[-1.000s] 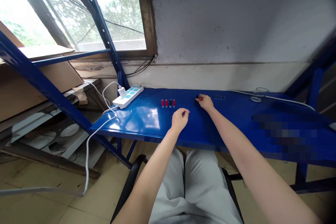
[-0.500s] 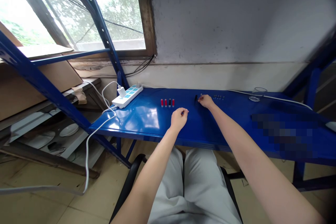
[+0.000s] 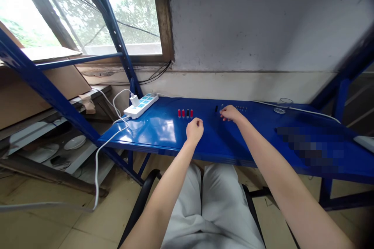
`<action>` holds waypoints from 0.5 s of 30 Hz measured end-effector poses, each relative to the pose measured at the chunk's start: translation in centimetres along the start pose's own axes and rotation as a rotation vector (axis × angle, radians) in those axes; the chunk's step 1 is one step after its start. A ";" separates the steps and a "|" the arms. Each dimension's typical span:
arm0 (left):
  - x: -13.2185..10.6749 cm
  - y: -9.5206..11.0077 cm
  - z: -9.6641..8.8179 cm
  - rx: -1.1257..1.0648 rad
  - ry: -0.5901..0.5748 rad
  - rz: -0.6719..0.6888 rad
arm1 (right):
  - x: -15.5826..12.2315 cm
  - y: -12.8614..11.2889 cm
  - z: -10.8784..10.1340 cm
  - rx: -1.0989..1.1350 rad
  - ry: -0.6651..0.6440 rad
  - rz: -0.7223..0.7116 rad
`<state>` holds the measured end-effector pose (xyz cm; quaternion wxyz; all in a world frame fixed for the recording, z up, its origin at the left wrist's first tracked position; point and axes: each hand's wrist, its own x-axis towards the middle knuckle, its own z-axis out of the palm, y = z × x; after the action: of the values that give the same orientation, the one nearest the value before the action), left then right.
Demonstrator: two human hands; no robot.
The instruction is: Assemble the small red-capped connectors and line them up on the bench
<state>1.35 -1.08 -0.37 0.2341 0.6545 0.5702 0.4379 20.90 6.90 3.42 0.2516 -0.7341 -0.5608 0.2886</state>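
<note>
My left hand (image 3: 194,130) is held just above the blue table, its fingers curled closed; whatever is in them is hidden. In front of it stands a short row of small tubes with pale ends, red ones (image 3: 183,113) and one black tube (image 3: 187,113). My right hand (image 3: 229,113) reaches farther across the table, fingertips pinched low over the surface. A small clear piece (image 3: 222,105) shows beside its fingertips, and a small black piece (image 3: 216,108) lies just left of them. Several tiny clear pieces (image 3: 241,108) stand in a row behind the right wrist.
A white power strip (image 3: 141,106) with a plugged-in charger lies at the table's left end. To the right stands a clear glass (image 3: 283,106) near a white cable (image 3: 312,111). Blue shelf posts (image 3: 109,23) rise at the left. A blurred dark patch covers the right side.
My left hand has drawn slightly left and its fingers appear more closed. The right hand stays at nearly the same spot near the small black piece. The view has shifted slightly.
</note>
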 end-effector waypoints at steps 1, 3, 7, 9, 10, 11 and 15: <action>0.1 0.0 -0.1 0.019 0.012 -0.017 | -0.8 -0.2 0.0 0.021 0.001 -0.039; 0.3 0.1 -0.5 0.057 0.046 -0.033 | -2.4 -0.4 0.4 0.097 0.061 -0.138; 0.8 0.1 -1.5 0.158 0.065 -0.022 | -5.4 -0.2 2.3 0.304 0.306 -0.330; 0.9 -0.1 -2.1 0.243 0.033 0.004 | -6.2 0.2 3.3 0.337 0.366 -0.390; 1.0 -0.1 -2.2 0.290 0.013 0.025 | -6.5 0.4 3.7 0.334 0.368 -0.408; 1.0 -0.2 -2.3 0.334 -0.008 0.050 | -6.7 0.6 4.0 0.326 0.358 -0.423; 1.6 -0.2 -2.2 0.474 -0.058 0.088 | -6.9 1.2 4.5 0.242 0.342 -0.486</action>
<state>-0.62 0.06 1.06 0.0711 0.7278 0.6207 0.2827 17.13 0.12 0.41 0.4891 -0.5811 -0.6312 0.1571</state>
